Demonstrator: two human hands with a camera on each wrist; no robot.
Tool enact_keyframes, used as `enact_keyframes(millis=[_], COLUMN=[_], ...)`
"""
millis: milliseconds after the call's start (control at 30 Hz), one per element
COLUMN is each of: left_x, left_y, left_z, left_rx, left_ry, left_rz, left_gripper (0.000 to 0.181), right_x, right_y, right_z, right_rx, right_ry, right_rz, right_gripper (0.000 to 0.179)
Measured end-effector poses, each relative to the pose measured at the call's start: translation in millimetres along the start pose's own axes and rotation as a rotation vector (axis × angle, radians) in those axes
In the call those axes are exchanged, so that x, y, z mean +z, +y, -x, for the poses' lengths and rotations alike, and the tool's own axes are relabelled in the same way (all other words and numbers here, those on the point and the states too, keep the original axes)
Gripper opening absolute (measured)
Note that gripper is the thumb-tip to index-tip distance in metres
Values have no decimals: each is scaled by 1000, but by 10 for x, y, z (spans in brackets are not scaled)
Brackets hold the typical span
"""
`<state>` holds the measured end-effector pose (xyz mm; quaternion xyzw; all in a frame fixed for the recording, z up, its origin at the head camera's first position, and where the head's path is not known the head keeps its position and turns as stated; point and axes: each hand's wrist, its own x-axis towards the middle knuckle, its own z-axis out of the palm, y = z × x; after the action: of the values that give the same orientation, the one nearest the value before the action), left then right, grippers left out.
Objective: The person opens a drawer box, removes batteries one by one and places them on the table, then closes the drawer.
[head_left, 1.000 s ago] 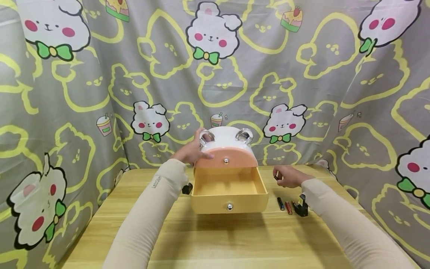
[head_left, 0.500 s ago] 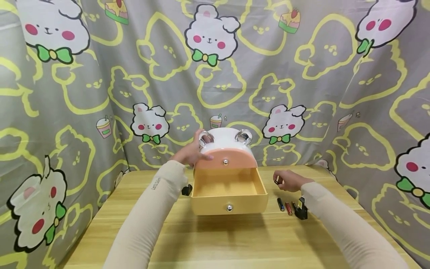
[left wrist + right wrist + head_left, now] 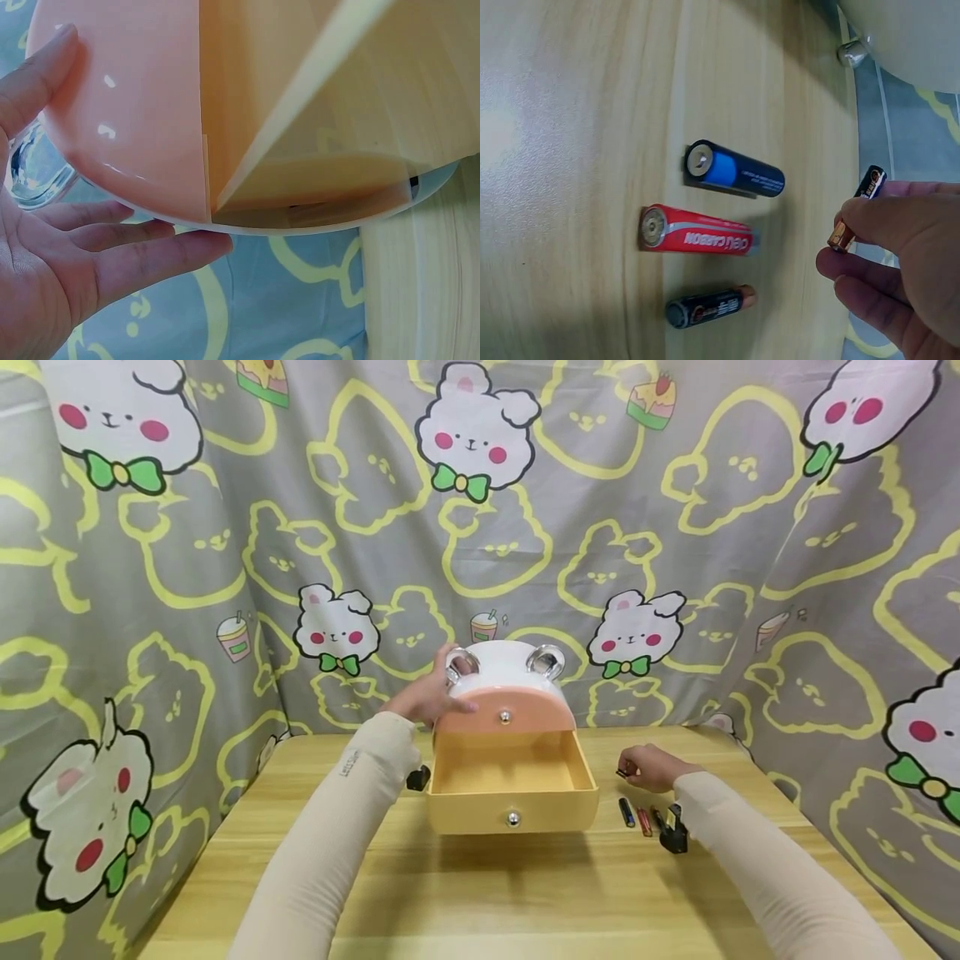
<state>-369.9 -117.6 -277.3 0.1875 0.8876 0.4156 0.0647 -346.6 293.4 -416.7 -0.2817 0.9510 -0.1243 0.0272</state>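
Observation:
A white storage box point(image 3: 501, 664) with silver ears, a peach upper drawer front point(image 3: 517, 710) and a pulled-out yellow drawer point(image 3: 480, 814) stands on the table. My left hand point(image 3: 427, 697) rests against its left side, thumb on the peach front, the other fingers extended along the side. Nothing shows inside the visible part of the yellow drawer. To the right of the box, my right hand point(image 3: 654, 768) pinches a small black-and-copper battery point(image 3: 871, 183) between thumb and fingers, above the table. Near it lie a black-and-blue battery point(image 3: 742, 172), a red battery point(image 3: 705, 230) and another black-and-copper battery point(image 3: 712, 306).
The wooden table point(image 3: 510, 910) reaches back to a grey patterned curtain point(image 3: 480, 552), which hangs at the back and both sides. Black wrist devices point(image 3: 673, 835) sit at both sleeves. The yellow drawer juts out toward the front.
My right hand, with the battery pinched in it, has moved slightly right and toward the loose batteries. My left hand and the box stay as they were.

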Motion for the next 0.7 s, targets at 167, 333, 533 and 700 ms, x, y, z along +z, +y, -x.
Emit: enact_keyframes(millis=[167,333,533,700], left_x=[1,-6,-7,4], left_y=[4,11,2,2], left_z=[21,21,-2,1], left_rx=[6,6,-9,-11], left_ry=[0,5,1,0], left_rz=[6,-23,3,8], left_gripper=[115,114,116,115], right_x=[55,80,127,193], right_y=[24,22,34,90], right_z=[4,4,6,23], right_rx=[30,21,20,-16], right_ry=[-26,-36,-29,9], right_rz=[-29,-43,-24,-41], right_gripper=[13,13,11,7])
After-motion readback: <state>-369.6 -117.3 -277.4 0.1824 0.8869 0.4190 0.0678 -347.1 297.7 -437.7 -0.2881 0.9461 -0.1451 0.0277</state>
